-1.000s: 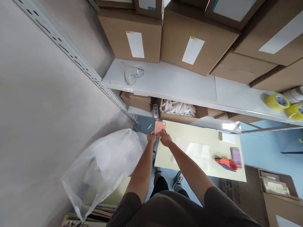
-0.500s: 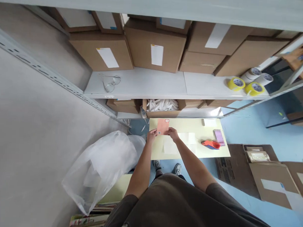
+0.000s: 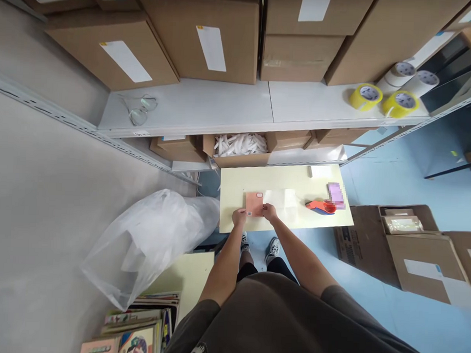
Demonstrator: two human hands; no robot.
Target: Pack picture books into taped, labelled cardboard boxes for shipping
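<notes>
A small salmon-coloured book [image 3: 254,204] with a barcode at its lower edge is held over the pale yellow table [image 3: 235,176]. My left hand [image 3: 239,217] pinches its lower left edge. On the opposite side, my right hand [image 3: 270,212] grips the lower right edge. White paper sheets [image 3: 284,200] lie flat on the table just right of the book. Farther right is a red and blue tape dispenser or similar tool [image 3: 321,207], touching a blurred purple item [image 3: 336,194].
Behind the table, a shelf holds cardboard boxes [image 3: 224,42], glasses [image 3: 143,109] and tape rolls [image 3: 365,96]. Below is a box of white strips [image 3: 240,145]. A plastic bag [image 3: 156,235] stands left, near stacked books [image 3: 137,327]. Open cartons [image 3: 372,253] sit right.
The view has tilted down and shifted. Both hands have brought the book lower, closer to the tabletop, and still hold it at the two sides.
</notes>
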